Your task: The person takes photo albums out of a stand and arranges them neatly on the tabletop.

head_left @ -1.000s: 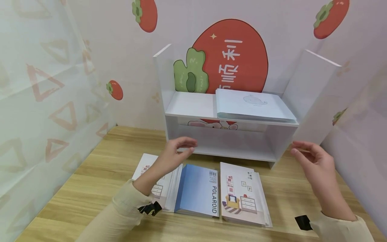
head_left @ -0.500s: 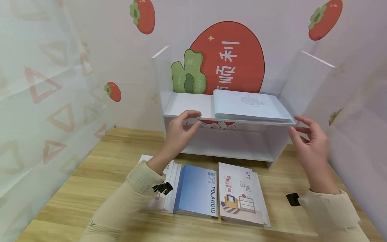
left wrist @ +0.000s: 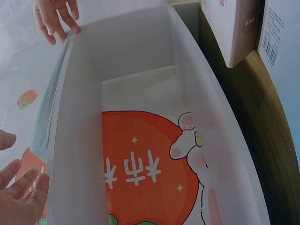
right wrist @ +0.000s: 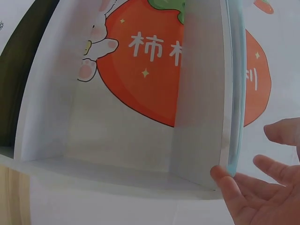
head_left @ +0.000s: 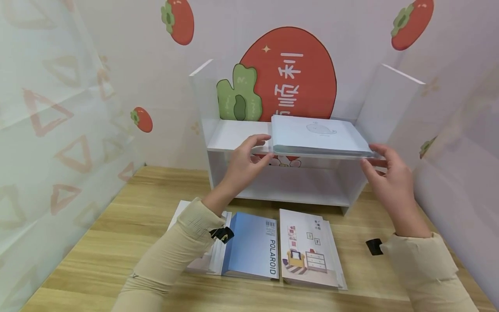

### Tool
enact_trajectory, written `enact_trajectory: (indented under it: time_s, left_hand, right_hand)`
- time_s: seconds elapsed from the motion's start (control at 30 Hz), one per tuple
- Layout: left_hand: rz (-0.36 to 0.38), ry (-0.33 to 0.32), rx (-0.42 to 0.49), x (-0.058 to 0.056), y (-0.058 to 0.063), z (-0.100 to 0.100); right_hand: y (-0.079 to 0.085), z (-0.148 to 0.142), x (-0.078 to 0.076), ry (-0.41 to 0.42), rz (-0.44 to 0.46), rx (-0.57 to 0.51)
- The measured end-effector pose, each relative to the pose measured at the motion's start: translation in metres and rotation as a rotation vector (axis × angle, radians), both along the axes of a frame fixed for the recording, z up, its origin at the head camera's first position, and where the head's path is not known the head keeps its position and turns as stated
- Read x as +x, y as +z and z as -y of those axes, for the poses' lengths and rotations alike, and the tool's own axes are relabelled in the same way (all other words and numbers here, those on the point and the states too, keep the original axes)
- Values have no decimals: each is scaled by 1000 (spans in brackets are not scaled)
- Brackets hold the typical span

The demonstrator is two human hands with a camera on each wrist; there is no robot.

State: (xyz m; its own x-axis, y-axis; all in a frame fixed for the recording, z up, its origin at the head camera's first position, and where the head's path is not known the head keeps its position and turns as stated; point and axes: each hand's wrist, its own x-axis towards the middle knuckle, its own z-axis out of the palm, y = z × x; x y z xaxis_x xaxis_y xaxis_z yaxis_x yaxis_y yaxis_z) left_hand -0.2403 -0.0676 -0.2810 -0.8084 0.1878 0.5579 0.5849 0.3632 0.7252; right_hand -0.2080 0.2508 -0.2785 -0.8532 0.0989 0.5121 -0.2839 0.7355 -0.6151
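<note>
A thin stack of pale blue-white booklets (head_left: 306,136), the top one bearing a whale drawing, lies flat on the upper board of a white desktop shelf (head_left: 239,135). Beside the stack's left front corner is my left hand (head_left: 245,162), fingers loosely bent; in the left wrist view a gap shows between its fingers and the stack's pale blue edge. My right hand (head_left: 390,177) is at the right front corner, one fingertip against the shelf end in the right wrist view. Its other fingers are spread, and neither hand grips the stack.
On the wooden table (head_left: 105,225) in front of the shelf lie a blue POLAROID book (head_left: 251,247), a stack of room-picture booklets (head_left: 308,247) to its right, and another stack (head_left: 177,212) to its left, partly behind my left sleeve. Papered walls enclose the table.
Both hands have risen from in front of the lower shelf to the upper board, one at each end of the whale booklets. The stack looks unmoved, while the view has shifted slightly.
</note>
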Motion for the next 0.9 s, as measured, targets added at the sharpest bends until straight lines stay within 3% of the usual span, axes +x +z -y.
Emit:
enact_trajectory:
  time_s: [0.2,0.37,0.6,0.9]
  left_hand:
    - [36,-19,-49,-2,-1,-6]
    - [57,-53,-5,-5,-3,-11]
    - [34,-36,80,-7,-6,-15]
    - [21,15,136,-2,-5,-19]
  right_hand:
    - [2,3,-3,81,99,40]
    - [2,4,-4,86,157,16]
    - [-2,0,-6,83,142,-15]
    - [-5,-2,-1,95,113,-53]
